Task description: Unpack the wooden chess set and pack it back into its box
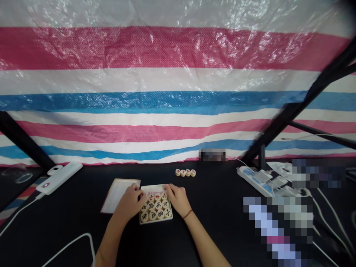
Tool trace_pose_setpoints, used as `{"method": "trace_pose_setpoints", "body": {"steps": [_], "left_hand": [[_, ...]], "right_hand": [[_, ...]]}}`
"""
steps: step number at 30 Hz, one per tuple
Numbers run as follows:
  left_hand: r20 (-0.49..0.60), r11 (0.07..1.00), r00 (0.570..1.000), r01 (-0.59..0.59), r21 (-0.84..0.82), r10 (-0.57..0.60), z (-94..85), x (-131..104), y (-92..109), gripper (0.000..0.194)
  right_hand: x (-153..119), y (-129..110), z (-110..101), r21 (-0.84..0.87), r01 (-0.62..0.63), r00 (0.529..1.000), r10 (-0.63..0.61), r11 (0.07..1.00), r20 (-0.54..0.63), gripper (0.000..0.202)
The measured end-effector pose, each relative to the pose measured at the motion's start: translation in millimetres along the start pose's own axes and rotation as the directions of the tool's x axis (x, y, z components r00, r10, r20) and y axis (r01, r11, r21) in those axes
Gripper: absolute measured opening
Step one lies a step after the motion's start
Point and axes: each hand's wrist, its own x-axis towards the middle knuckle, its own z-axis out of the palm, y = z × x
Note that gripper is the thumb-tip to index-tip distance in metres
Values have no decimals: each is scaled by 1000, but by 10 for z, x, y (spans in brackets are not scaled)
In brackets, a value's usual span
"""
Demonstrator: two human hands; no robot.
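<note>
A shallow white box holds rows of round Chinese chess pieces, black characters in the nearer rows and red ones in the far row. My left hand bends over the box's left side, fingers curled together at the far-left piece; whatever is between the fingertips is hidden. At the far right corner, my right hand grips the box's edge, its thumb and fingers close together. Left of the box lies its open lid, white inside, partly behind my left hand. Several more chess pieces stand in a row beyond the box.
A white power strip with plugs and cables sits at the right, beside blurred-out items. On the left are a white device with a cord and a clear cup. A striped plastic sheet hangs behind the black table.
</note>
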Motion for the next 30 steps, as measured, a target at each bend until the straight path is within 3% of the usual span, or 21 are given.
{"method": "trace_pose_setpoints", "body": {"steps": [10,18,26,30], "left_hand": [[-77,995,995,-68,-76,62,2,-24,-30,19],[-24,985,993,-119,-126,117,-69,-32,8,13],[119,973,990,-53,-225,81,-190,-15,47,17],[76,943,997,2,-333,25,-219,4,57,23]], "right_hand": [[-28,5,6,67,-58,997,61,996,-38,46],[-28,1,-19,98,-55,997,59,994,-45,49],[-25,-8,-62,136,-74,997,78,988,-19,48],[-49,-69,-98,159,-3,992,23,987,-123,37]]}}
